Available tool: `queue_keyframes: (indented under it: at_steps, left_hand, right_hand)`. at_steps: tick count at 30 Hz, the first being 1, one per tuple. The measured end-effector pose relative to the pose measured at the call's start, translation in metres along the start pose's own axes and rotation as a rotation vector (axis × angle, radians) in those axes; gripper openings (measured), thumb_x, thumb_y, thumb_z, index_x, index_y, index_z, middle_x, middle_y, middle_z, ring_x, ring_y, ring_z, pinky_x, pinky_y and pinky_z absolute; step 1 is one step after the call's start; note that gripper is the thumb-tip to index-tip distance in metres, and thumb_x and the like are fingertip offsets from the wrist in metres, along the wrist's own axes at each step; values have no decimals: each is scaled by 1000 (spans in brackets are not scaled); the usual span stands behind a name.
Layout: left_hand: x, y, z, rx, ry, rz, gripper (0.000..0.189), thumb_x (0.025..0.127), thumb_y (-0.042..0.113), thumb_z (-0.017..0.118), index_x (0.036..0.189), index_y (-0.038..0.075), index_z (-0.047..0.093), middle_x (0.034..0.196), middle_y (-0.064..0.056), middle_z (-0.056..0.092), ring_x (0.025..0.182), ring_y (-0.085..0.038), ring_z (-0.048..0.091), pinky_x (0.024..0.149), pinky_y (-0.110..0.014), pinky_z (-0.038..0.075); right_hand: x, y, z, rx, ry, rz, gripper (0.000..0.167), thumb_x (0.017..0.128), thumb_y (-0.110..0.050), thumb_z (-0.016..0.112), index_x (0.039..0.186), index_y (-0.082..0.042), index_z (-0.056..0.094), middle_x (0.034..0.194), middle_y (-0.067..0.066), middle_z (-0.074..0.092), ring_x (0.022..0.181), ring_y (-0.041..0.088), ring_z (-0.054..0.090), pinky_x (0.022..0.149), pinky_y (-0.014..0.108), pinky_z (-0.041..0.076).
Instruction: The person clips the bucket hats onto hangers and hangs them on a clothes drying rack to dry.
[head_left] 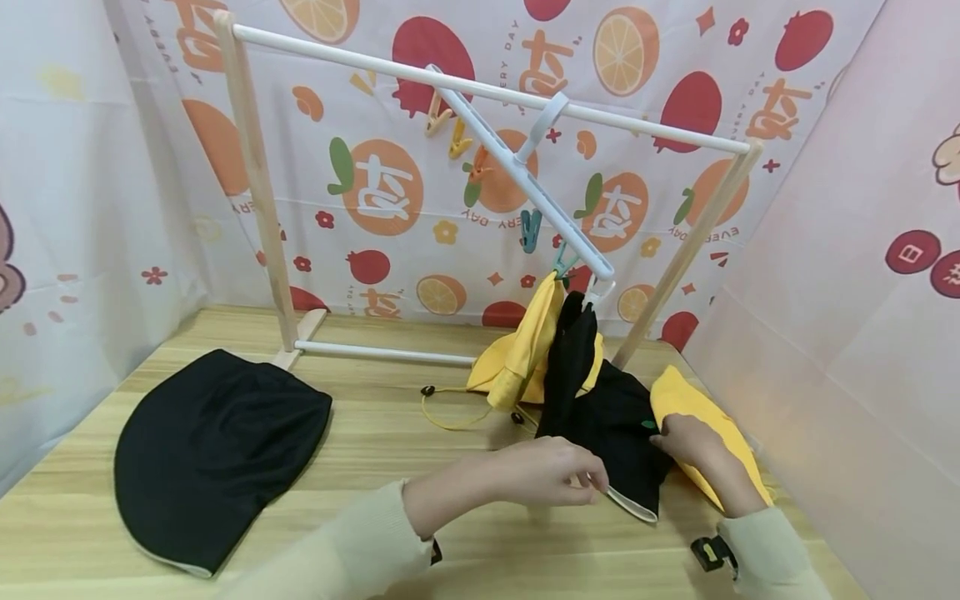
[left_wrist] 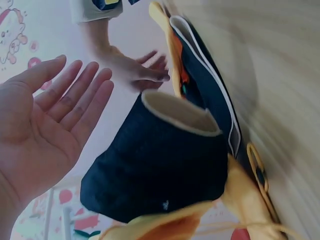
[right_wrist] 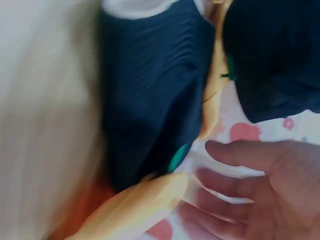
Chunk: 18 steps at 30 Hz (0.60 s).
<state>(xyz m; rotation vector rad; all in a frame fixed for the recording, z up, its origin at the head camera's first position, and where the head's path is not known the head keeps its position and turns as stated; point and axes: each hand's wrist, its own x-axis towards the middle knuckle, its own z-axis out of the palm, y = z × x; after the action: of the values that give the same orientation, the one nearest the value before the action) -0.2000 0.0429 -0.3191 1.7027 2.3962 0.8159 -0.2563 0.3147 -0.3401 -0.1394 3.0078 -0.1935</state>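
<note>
My left hand (head_left: 551,471) is held over the table just before the hanging hats; in the left wrist view its palm (left_wrist: 47,122) shows, fingers straight and holding nothing. A black hat (head_left: 570,358) and a yellow hat (head_left: 528,333) with a drawstring hang by clips from the low end of a pale blue hanger (head_left: 525,179). Under and beside them another black hat (head_left: 626,433) with a white lining lies on the table. My right hand (head_left: 697,442), fingers loose, is right at a yellow hat (head_left: 708,417) on the right; thumb and fingers stand apart in the right wrist view.
The tilted hanger hooks over the white rail (head_left: 390,67) of a wooden rack. Several coloured clips, including a teal clip (head_left: 530,231), dangle from it. Another black hat (head_left: 217,458) lies flat at the left of the table. Printed curtains (head_left: 840,333) enclose the table.
</note>
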Motion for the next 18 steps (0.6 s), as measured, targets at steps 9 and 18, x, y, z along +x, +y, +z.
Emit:
queue_keyframes:
  at_steps: [9,18]
  left_hand:
    - [12,-7,10,34,-19,-25,14,90,15,60,103,12,64,100,9,61,89,3,55,75,-6,37]
    - [12,-9,13,-38,-7,-77,15,89,15,61,103,13,63,101,10,59,89,3,55,73,-7,38]
  right_hand:
    - [3,31,27,-45,134,-16,50,78,-14,72,103,15,39,83,25,47,67,37,53,59,48,44]
    - [4,40,39,-104,313,-96,11,76,4,59,70,4,50,60,15,50,56,35,54,51,47,44]
